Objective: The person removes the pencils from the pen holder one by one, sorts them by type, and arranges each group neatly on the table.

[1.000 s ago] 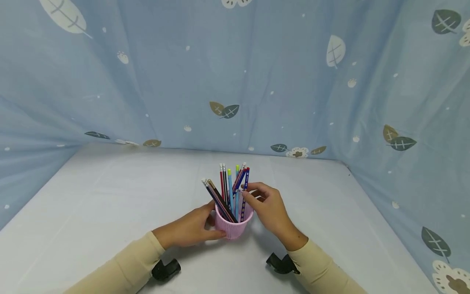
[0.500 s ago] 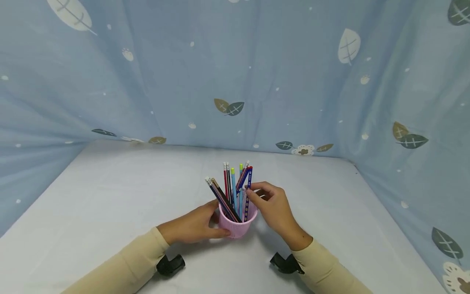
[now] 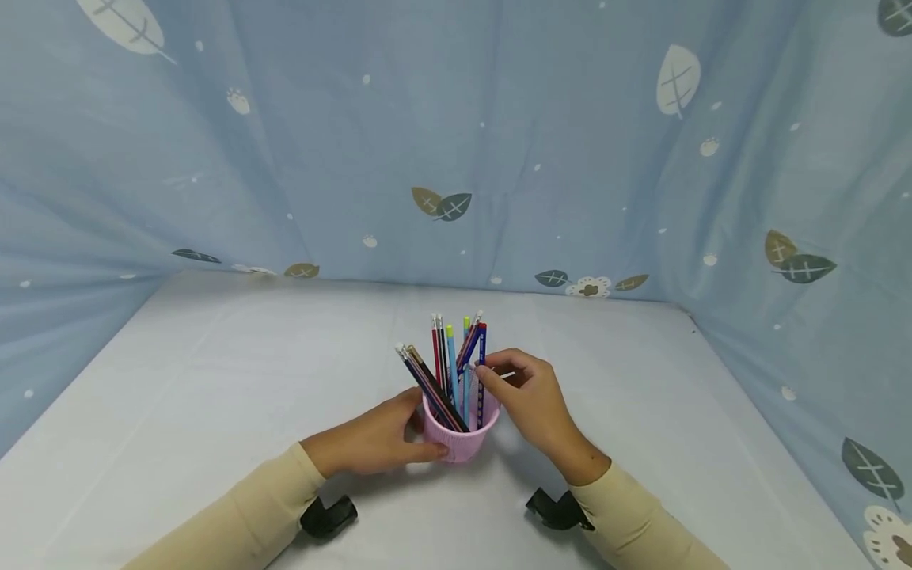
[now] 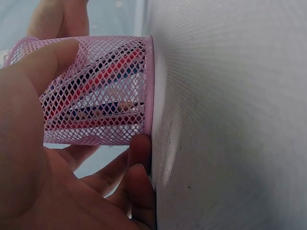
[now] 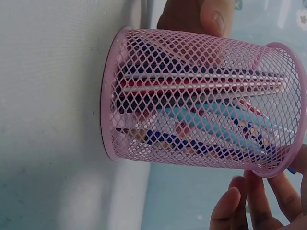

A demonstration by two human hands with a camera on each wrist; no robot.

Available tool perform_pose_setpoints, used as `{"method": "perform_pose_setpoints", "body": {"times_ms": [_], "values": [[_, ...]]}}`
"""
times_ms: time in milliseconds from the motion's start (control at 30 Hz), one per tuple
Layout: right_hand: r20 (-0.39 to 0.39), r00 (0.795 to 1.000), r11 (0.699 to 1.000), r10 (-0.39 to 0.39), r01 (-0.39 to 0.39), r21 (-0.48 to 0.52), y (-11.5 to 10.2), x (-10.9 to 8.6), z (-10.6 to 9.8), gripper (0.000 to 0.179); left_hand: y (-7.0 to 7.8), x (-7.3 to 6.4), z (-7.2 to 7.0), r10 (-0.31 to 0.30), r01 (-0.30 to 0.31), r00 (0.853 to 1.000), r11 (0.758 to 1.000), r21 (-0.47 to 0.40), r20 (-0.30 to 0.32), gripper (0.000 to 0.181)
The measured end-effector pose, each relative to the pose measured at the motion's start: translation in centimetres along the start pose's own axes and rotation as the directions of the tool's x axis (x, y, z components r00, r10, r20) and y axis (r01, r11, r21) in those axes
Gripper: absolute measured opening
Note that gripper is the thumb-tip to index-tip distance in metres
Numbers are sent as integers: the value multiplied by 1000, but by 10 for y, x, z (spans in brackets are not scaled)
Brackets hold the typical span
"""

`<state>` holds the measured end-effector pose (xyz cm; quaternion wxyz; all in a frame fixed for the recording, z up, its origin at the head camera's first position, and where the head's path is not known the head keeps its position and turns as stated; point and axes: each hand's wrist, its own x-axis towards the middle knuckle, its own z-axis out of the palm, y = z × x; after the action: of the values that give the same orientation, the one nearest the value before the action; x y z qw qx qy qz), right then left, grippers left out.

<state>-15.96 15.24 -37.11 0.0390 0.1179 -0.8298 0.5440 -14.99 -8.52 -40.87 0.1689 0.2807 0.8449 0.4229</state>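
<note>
A pink mesh pencil cup [image 3: 459, 450] stands upright on the white table, holding several pencils. My left hand [image 3: 381, 439] grips the cup's left side low down, thumb at the front. In the left wrist view, the fingertips rest by the base of the cup [image 4: 96, 96]. At the right rim, my right hand [image 3: 530, 400] pinches a dark blue patterned pencil [image 3: 482, 344] between thumb and index finger. Its sharpened tip reaches near the bottom, seen through the mesh in the right wrist view. Light blue pencils [image 3: 452, 364] and dark striped pencils [image 3: 431, 388] lean inside the cup.
The white tabletop [image 3: 249, 356] spreads around the cup on all sides. A blue leaf-patterned curtain [image 3: 321, 142] rises along its back and sides. Black wrist mounts [image 3: 329, 516] sit under both forearms.
The dark blue pencil at the right hand stands slightly more upright than before. The camera view has shifted a little. The left hand keeps its hold on the cup.
</note>
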Motion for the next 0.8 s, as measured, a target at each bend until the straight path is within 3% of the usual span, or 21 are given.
{"method": "perform_pose_setpoints", "body": {"times_ms": [167,500,800], "values": [[-1,997,997,-71,71,-17,-2,2,-1,16,0,-1,-2,10,-10,1000,1000,-5,-3,71],[-53,989,991,-137,136,-10,-10,4,-4,14,-2,2,-2,35,-35,999,999,-6,-15,68],[-123,983,986,-136,146,81,-7,-2,-5,13,0,0,-1,23,-23,1000,1000,9,3,69]]}}
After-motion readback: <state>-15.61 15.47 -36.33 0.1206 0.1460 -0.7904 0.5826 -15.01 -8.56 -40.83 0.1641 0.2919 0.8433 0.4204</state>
